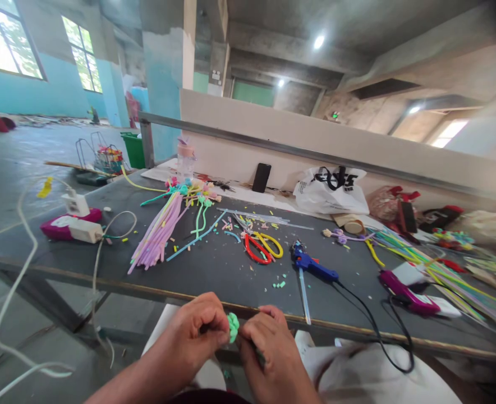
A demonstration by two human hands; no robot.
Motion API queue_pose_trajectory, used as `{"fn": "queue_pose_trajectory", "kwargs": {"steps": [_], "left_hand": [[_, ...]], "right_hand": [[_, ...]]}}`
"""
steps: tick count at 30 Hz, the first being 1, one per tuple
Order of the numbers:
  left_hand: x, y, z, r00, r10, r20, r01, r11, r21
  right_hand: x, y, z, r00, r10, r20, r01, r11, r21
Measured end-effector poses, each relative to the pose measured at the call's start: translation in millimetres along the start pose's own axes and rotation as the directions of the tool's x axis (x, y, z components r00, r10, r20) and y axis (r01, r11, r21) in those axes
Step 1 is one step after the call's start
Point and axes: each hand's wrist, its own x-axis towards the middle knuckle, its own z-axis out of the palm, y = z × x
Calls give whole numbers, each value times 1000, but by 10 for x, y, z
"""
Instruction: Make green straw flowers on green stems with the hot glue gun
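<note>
Between my two hands, just in front of the table's near edge, is a small mint-green pipe-cleaner flower (233,327). My left hand (200,328) pinches its left side with thumb and fingers. My right hand (267,345) is closed at its right side, and the fingers hide what they grip, perhaps its stem. Beyond them on the table lie scissors (261,248) with one red and one yellow handle. A blue glue gun (315,266) rests to their right, a clear glue stick (304,294) reaching from it toward the edge. Green snippets (279,284) are scattered nearby.
Lilac pipe cleaners (157,233) and finished flowers (189,191) lie at left. Purple power strips (71,224) sit at both sides, with trailing cables. A phone (261,177), a bottle (186,160) and a white bag (332,191) stand along the back. More coloured stems (425,258) lie right.
</note>
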Motion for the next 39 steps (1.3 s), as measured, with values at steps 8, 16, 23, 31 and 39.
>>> {"fn": "queue_pose_trajectory", "kwargs": {"steps": [8,16,23,31,39], "left_hand": [[15,7,-45,991,-62,-117,52,995,-86],[4,-73,10,998,-34,-43,28,990,-138],[-10,-183,17,999,-51,-12,48,989,-141],[-14,-104,27,997,-62,-50,57,995,-81],[-23,-44,18,994,-100,-42,94,989,-115]], "right_hand": [[-7,59,-35,998,43,-49,-44,998,-34],[20,50,-100,995,-60,-81,54,996,-74],[5,57,-82,995,-77,-67,71,993,-92],[-3,44,-53,995,-67,-73,62,996,-70],[-32,76,-30,996,-83,-33,81,995,-56]]}}
